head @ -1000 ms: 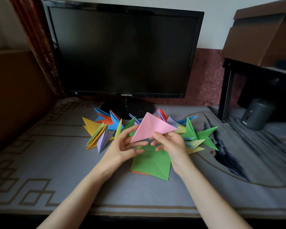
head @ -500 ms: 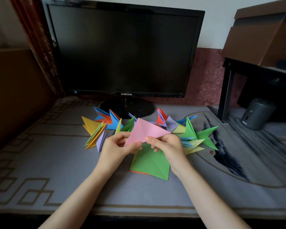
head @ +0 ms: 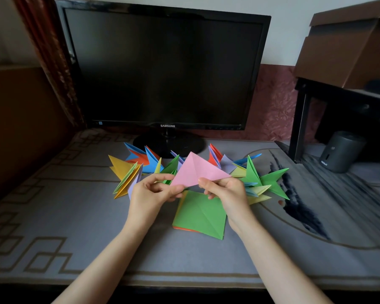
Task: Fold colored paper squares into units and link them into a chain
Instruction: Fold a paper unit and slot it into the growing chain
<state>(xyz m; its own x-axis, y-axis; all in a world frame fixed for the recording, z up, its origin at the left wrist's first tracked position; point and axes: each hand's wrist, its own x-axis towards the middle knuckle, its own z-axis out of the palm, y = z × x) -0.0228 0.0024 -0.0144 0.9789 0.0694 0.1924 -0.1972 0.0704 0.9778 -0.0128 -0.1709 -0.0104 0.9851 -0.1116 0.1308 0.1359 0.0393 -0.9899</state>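
Box (head: 349, 47), brown cardboard, stands on a black shelf (head: 303, 119) at far right with its top flap raised; its contents cannot be seen from this angle. A dark cylinder (head: 340, 150) sits under the shelf, closed, contents not visible. Pink paper (head: 195, 170) is folded to a triangle, apex up, with one crease running down from the apex, and is held clear of the mat (head: 75, 216), in front of the monitor (head: 162, 66) base. Left hand (head: 150, 194) pinches its lower left corner between thumb and forefinger, the remaining fingers curled under. Right hand (head: 228, 191) pinches the lower edge right of centre, thumb on the near face and fingers curled behind. Below the hands a green square (head: 201, 213), creased on the diagonal, lies flat on the mat over an orange sheet (head: 184, 229) whose edge shows along the near left side. Behind it the chain (head: 150, 160) of pointed units lies in an arc on the mat: yellow at left, then blue, orange, lilac and green to the right.
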